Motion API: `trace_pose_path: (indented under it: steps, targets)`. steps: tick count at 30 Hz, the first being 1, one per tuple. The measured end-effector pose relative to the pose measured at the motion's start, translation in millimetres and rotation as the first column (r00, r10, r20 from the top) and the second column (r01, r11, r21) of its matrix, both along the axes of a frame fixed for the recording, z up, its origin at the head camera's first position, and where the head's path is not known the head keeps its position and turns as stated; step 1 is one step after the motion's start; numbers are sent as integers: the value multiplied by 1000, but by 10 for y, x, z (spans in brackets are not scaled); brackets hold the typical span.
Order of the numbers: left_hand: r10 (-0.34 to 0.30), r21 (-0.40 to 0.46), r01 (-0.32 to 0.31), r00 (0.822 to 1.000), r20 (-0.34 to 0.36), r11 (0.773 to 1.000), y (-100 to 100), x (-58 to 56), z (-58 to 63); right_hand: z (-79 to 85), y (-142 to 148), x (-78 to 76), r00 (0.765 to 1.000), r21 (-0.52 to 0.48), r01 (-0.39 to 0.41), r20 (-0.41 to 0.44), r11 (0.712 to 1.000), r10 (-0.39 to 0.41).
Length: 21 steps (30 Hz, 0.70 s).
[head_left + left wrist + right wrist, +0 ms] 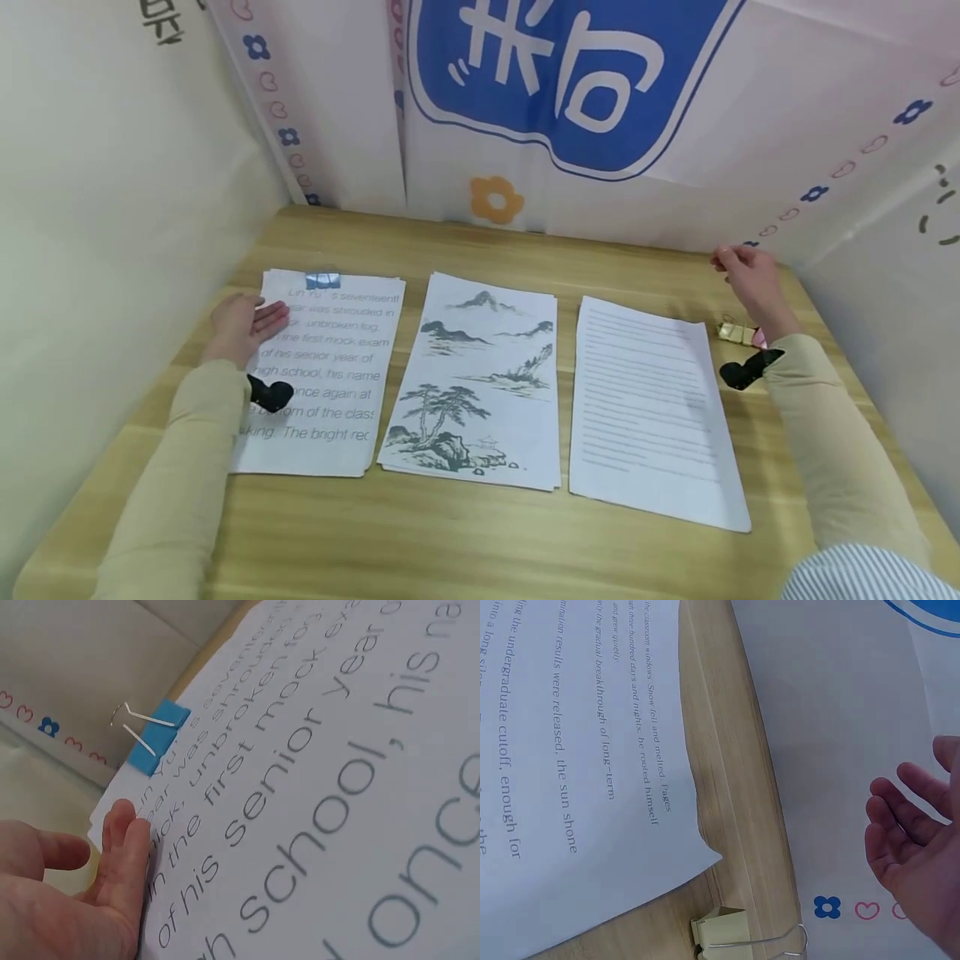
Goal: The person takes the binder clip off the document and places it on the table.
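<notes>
My left hand (243, 327) lies at the left edge of a paper stack (330, 392) printed in large text. Its fingers are extended against the sheets. A blue binder clip (323, 281) is clamped on this stack's top edge; its wire handles stand up in the left wrist view (159, 737). My right hand (756, 283) is raised over the table's far right, fingers loosely bent and nothing visible between them. Below it lies a gold binder clip (738, 332), with a pink item (760, 339) partly hidden beside it. The right stack (645, 408), in small print, lies left of that clip.
A stack with an ink landscape (480, 375) lies between the two text stacks on the wooden table (465, 542). Printed white sheeting (645, 200) rises behind the table, and pale walls (112, 208) stand at both sides.
</notes>
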<state>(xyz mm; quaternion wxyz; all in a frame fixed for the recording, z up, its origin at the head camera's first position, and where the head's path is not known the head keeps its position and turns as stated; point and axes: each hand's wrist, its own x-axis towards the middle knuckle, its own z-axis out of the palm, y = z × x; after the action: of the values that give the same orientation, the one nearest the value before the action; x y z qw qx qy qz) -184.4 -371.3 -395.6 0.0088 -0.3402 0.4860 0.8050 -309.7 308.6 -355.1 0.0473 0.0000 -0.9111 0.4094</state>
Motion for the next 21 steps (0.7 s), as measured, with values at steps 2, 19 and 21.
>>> trace_pose_path:
  steps: [2, 19, 21]
  targets:
    - [-36, 24, 36, 999, -9, 999, -56, 7, -31, 1, -34, 14, 1000, 6, -10, 10, 1000, 10]
    - [-207, 55, 205, 977, 41, 977, -172, -54, -10, -89, -144, 84, 999, 29, -30, 31, 999, 29]
    - [-199, 26, 198, 979, 52, 980, -154, -40, -10, -101, -171, 60, 999, 28, -37, 30, 999, 36]
